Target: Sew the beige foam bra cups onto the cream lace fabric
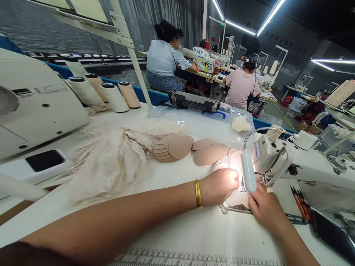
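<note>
A lace piece (235, 199) is being pressed flat under the sewing machine (299, 166) lamp by the left hand (220, 186) and right hand (263, 207), fingers curled on it, beside foam cups (177, 147) on the tabletop (194, 229).

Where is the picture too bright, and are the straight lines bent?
Head view: the small lamp on the sewing machine washes out the fabric at the left hand; the right hand is evenly lit. Ceiling light strips glare. The wide lens bends the table edge and stretches the forearm.
</note>
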### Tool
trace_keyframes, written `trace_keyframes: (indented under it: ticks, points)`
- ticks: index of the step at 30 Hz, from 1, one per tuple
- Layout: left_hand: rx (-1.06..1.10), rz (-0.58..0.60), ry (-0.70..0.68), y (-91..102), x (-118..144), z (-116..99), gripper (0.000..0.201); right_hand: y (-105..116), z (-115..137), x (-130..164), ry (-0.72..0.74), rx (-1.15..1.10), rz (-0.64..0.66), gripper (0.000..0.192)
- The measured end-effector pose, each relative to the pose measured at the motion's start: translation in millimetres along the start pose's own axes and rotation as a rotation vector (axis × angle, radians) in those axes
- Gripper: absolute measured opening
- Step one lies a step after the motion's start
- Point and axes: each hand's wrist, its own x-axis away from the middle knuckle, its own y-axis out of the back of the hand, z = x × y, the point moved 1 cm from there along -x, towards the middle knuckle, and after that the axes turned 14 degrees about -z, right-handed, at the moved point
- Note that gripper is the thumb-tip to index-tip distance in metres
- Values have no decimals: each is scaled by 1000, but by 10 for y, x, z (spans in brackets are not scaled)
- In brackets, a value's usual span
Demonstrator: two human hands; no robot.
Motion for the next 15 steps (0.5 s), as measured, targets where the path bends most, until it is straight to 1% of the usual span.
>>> trace_keyframes:
  ticks: [3,7,9,12,15]
  points:
    - [14,-18,18,-113,15,74,12,-10,-13,7,-9,9,11,22]
    - [-20,-67,130,-336,52,100,14,-22,-22,17,-9,28,12,24]
    - [-43,-73,174,-411,63,82,16,-32,-31,25,-11,36,20,24]
    - [-63,-79,201,-403,46,35,17,-43,-47,35,-25,47,36,25]
    - [-84,-116,202,-284,-13,-15,17,-42,-50,32,-28,31,26,25]
